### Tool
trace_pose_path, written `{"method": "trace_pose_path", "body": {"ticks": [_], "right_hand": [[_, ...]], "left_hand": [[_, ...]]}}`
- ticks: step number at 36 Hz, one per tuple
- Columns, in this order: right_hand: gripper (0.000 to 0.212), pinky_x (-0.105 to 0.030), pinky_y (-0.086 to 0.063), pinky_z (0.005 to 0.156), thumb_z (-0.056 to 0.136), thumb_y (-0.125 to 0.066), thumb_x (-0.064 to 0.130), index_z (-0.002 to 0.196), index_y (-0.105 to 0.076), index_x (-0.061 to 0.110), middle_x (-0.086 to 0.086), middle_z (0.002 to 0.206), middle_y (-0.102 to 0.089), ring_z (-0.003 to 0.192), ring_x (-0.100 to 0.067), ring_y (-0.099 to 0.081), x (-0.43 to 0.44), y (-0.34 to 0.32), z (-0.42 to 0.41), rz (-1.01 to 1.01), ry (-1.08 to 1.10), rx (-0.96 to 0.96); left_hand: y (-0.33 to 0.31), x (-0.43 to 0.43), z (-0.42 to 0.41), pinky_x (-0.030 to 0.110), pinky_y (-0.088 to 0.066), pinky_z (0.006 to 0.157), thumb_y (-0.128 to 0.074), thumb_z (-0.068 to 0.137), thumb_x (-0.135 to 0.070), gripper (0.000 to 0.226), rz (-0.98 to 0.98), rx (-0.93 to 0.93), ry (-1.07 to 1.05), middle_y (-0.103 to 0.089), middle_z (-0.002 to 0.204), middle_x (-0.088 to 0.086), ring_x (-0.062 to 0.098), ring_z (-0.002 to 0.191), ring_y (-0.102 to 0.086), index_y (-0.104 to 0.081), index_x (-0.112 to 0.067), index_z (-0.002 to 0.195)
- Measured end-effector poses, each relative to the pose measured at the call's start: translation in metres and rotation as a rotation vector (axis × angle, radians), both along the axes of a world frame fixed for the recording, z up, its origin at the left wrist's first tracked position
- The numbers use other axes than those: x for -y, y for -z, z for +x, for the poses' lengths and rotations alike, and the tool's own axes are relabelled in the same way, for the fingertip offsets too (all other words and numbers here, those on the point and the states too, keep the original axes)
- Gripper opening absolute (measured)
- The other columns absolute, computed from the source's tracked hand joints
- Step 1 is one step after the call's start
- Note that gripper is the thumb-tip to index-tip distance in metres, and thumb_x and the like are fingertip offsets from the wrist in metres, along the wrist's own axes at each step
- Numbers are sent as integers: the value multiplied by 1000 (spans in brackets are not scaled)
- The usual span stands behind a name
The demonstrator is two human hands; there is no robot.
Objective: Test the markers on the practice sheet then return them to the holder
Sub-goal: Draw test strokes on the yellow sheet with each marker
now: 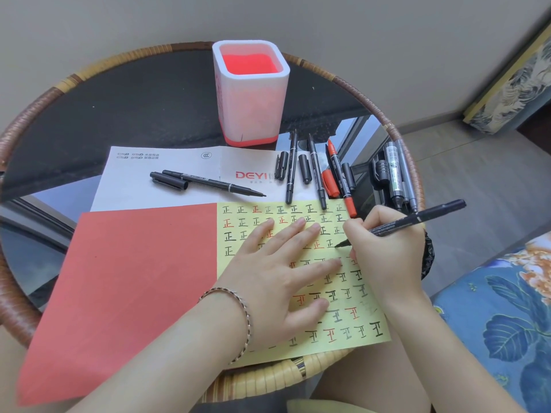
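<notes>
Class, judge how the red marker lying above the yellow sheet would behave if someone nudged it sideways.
The red marker has a slim round barrel, so it would probably roll. It looks light and stiff. Its fine tip is bare, so it might smear ink.

The left hand (277, 275) lay palm down, its straight, spread fingers (298, 235) pressed flat on the yellow practice sheet (235, 272), the bare forearm reaching in from the lower edge of the view. Just beside it, the right hand (387, 251) curled in a writing grip round a black marker (417, 219), tip down at the sheet, its forearm entering from the lower right.
</notes>
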State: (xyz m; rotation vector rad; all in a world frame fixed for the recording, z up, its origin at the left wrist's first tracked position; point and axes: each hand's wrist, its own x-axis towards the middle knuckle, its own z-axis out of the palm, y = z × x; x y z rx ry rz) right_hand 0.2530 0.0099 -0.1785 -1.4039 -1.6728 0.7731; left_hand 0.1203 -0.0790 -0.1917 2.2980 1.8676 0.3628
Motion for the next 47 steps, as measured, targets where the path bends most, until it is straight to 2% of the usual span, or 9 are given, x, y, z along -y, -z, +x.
{"method": "trace_pose_path", "body": {"ticks": [7,11,17,19,23,28,33,39,47], "right_hand": [[27,-30,-39,60,64,-57,15,49,-40,1,-27,48,-50,42,-15,-42,1,-3,0,-34,53,-110],[31,-19,-39,51,82,-65,14,56,-47,12,-6,49,-48,43,-7,-44,0,-1,3,30,66,-213],[21,-11,-41,57,77,-72,29,67,-54,28,13,61,-59,59,0,-53,-3,-4,5,60,-130,-165],[6,-10,-46,66,79,-64,37,82,-58,36,20,77,-64,75,2,-60,-5,-9,7,66,-236,-73],[30,-4,-39,77,89,-44,32,113,-57,22,13,97,-57,94,2,-54,-17,-21,13,166,-355,238],[17,-26,-36,78,85,-59,7,102,-57,8,-4,91,-57,89,-24,-54,-51,-40,24,363,-351,668],[33,-43,-42,88,81,-54,-8,108,-64,8,-15,107,-65,105,-35,-55,-73,-42,21,409,-353,970],[33,-42,-44,89,86,-50,-1,110,-66,15,-10,106,-66,100,-29,-58,-81,-31,23,400,-369,921],[22,-29,-41,66,87,-52,17,105,-65,16,-8,99,-66,86,-25,-57,-99,-44,52,170,-205,797]], "left_hand": [[0,0,0,42,-16,104,-39,79,-54,44,2,1,2,-46,140,2,20,132,-38,-50,-46,121],[1,0,0,42,-16,104,-38,79,-55,44,3,12,0,-45,141,1,20,132,-38,-50,-46,120],[0,0,0,42,-15,104,-38,79,-55,44,-3,11,5,-45,141,1,20,132,-38,-50,-46,120],[-1,0,-1,42,-15,104,-37,80,-56,44,-8,10,5,-45,141,1,20,132,-38,-49,-46,121],[-3,-1,-1,42,-10,106,-35,81,-56,45,-34,15,10,-40,144,0,19,136,-31,-46,-48,123],[-6,0,-2,38,17,109,-21,82,-59,53,-81,36,18,-2,155,-9,8,141,8,-23,-53,135],[-9,0,-1,36,21,107,-14,80,-60,57,-136,-9,24,7,155,-12,6,139,16,-15,-53,136],[-10,0,0,36,22,107,-14,81,-60,56,-161,-27,31,11,154,-14,-2,129,25,-11,-55,136],[-8,0,0,34,20,107,-20,83,-60,51,-87,22,11,6,150,-18,1,132,23,-19,-57,134]]}}
